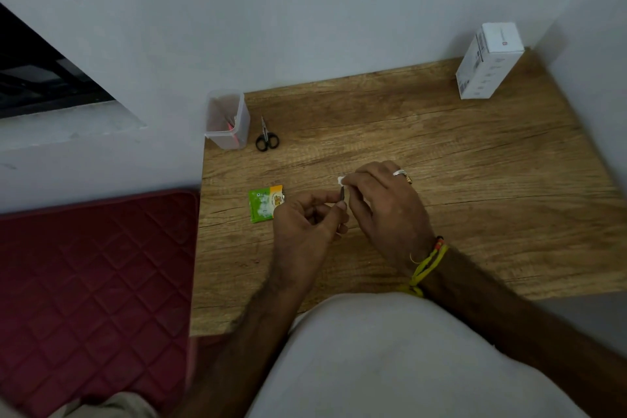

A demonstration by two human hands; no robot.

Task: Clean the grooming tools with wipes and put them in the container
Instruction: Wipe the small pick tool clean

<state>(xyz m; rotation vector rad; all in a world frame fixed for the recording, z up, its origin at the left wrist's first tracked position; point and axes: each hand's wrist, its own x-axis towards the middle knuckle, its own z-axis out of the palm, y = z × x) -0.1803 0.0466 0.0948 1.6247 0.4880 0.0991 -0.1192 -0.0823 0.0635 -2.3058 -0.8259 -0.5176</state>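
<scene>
We find the left hand (305,220) pinching a small metal tool (342,195) above the table (475,153), while the right hand (380,200) pinches a white wipe (341,180) against its tip. We judge the tool light, stiff, slippery; grip mid-shaft.

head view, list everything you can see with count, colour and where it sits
container: 1, clear plastic, table's far left corner, reddish items inside
scissors: 1, black handles, flat on table right of container
wipe packet: 1, green and orange, on table left of hands
small tool: 1, dark, thin, held between both hands
wipe: 1, white, at right fingertips
box: 1, white, table's far right corner
table: 1, wood grain
cushion: 1, dark red quilted, left of table
left hand: pinches tool
right hand: grips wipe
</scene>
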